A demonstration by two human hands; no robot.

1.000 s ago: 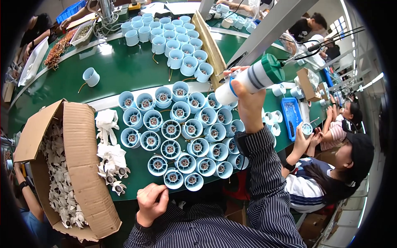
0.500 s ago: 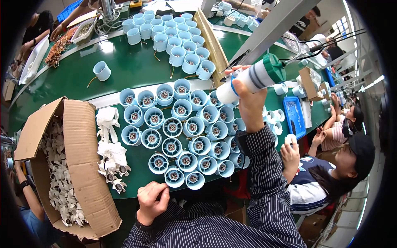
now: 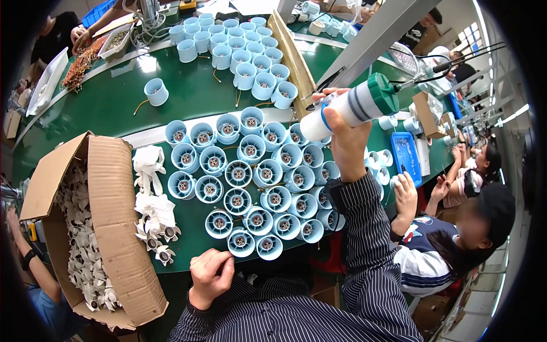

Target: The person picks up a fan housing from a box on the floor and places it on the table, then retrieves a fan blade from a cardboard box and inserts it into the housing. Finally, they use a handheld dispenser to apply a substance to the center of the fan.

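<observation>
My right hand (image 3: 346, 128), raised over the right part of the cups, is wrapped round a thick white dispensing syringe (image 3: 359, 104). Dark rings circle its barrel, and a green cap (image 3: 383, 94) with a thin hose closes its upper end. The syringe is tilted, its lower end toward the left. Below stand many light-blue ribbed cups (image 3: 250, 149), open side up, each with a small metal-and-copper part at its centre. My left hand (image 3: 211, 276) rests at the table's near edge, just left of the nearest cups, fingers curled into a loose fist with nothing visible in it.
An open cardboard box (image 3: 117, 228) of white fan-like parts stands left; beside it lie crumpled white gloves (image 3: 149, 165). A lone blue cup (image 3: 156, 92) sits on the green belt. Beyond are more cups (image 3: 245, 74), a slanting metal post (image 3: 370, 40) and a co-worker (image 3: 439, 245) at right.
The lone blue cup on the belt has shifted right. The co-worker's hand at the right has risen a little. My hands and the syringe have barely moved.
</observation>
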